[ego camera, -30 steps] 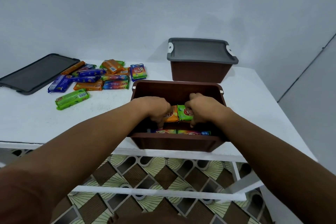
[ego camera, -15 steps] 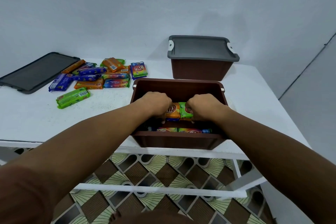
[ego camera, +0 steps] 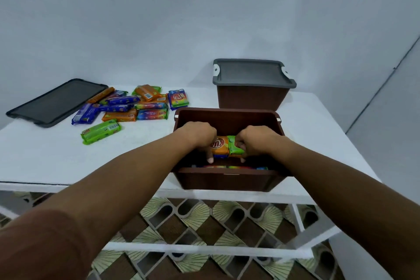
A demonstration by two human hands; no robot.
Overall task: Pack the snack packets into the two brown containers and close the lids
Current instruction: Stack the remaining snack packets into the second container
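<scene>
Left hand [ego camera: 197, 134] grips orange packet [ego camera: 220, 146], right hand [ego camera: 260, 141] grips green packet [ego camera: 234, 147] (inside container [ego camera: 227, 180])

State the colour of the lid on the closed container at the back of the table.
The lid is grey; the head view, the only one, shows it clearly.

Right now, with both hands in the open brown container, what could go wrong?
1. The open container stands near the front edge of the table; the left hand or right hand could pull it off.
2. The orange packet and green packet are pinched together above packets already inside; one may slip.
3. Many loose packets wait on the table; the container may overfill, so the loose lid will not close.
</scene>
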